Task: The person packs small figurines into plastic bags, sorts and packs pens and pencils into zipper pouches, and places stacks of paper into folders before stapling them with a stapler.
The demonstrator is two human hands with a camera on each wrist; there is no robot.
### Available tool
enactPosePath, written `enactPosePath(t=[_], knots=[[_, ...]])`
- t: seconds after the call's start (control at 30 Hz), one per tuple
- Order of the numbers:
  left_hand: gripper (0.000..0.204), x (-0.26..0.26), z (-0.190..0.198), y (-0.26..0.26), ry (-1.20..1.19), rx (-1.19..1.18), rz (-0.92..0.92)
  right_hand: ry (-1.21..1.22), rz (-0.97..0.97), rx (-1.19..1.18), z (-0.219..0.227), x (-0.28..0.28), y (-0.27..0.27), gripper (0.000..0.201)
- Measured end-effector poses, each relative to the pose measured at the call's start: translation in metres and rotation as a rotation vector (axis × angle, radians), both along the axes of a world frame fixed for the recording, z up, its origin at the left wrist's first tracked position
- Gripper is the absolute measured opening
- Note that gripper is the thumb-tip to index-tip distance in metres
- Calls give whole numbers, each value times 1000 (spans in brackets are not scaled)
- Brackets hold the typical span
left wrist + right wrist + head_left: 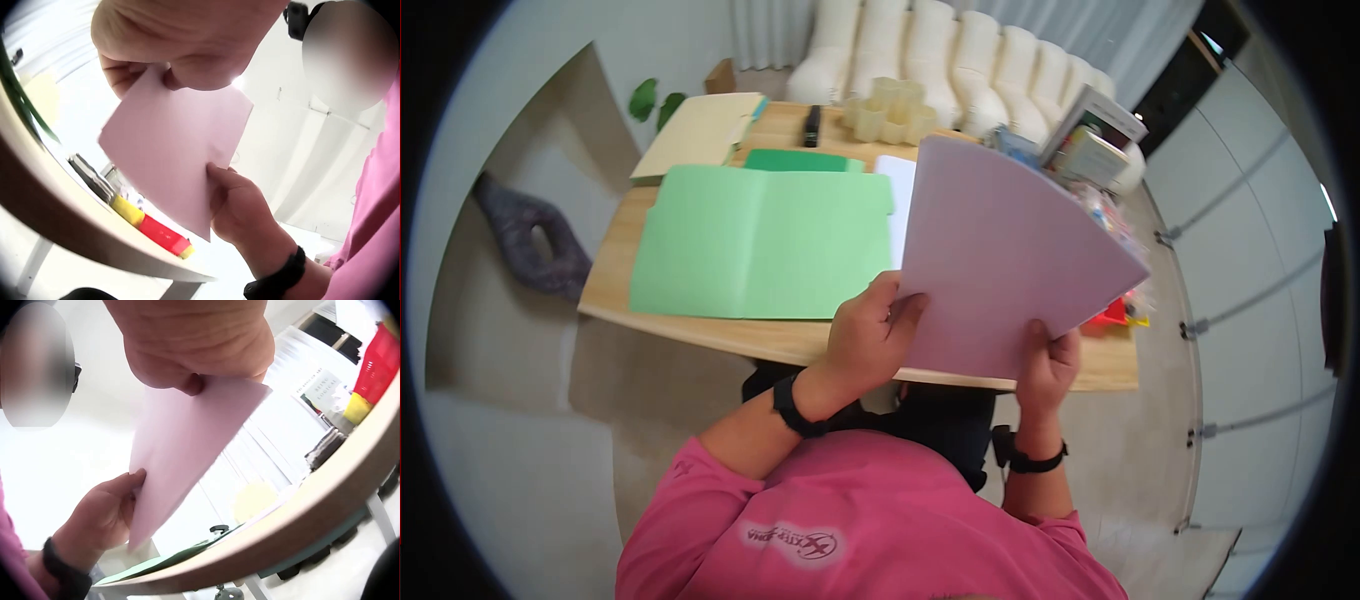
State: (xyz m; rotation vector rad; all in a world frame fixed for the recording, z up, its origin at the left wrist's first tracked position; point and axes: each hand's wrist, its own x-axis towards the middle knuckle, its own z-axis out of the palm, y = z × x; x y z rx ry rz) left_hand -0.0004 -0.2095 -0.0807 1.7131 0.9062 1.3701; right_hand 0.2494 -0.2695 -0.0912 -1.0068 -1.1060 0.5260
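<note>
A pale lilac sheet of paper [1010, 250], possibly several together, is held up at a tilt over the front edge of the table. My left hand [865, 335] pinches its left edge, thumb on the near face. On the lower right edge, my right hand [1048, 370] grips it the same way. Both thumbs show on the paper [178, 137] in the left wrist view; the fingers behind it are mostly hidden. Left of the paper, a light green file folder [700, 240] lies spread flat. White paper [897, 185] shows partly beside that folder.
A darker green folder [795, 160] peeks out behind the light green one. Cream folders [695, 130] are at the back left, near a slim black object [812, 125] and a cream wavy holder [890, 115]. Books [1095, 135] and a red-and-yellow item [1112, 313] stand right.
</note>
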Motion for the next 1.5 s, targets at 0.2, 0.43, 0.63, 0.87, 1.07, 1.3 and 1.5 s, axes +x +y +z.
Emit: enactPosePath(t=[0.2, 0.43, 0.63, 0.87, 1.07, 1.3, 1.5], knots=[[22, -70, -3, 21, -233, -203, 153, -3, 316, -353, 46, -38, 67, 33], [52, -227, -32, 30, 499, -87, 814, 14, 397, -791, 13, -101, 156, 29], [76, -288, -32, 22, 866, -410, 1129, -206, 363, -856, -10, -132, 182, 32], [82, -312, -39, 39, 622, -463, 988, -246, 328, -915, -25, -141, 195, 30], [63, -276, -33, 43, -363, -137, 773, -246, 310, -937, -35, -140, 198, 29], [33, -231, -51, 35, -90, -118, 519, -207, 322, -941, -37, -140, 197, 29], [27, -221, -54, 35, -130, -82, 548, -406, 313, -963, -2, -141, 188, 31]])
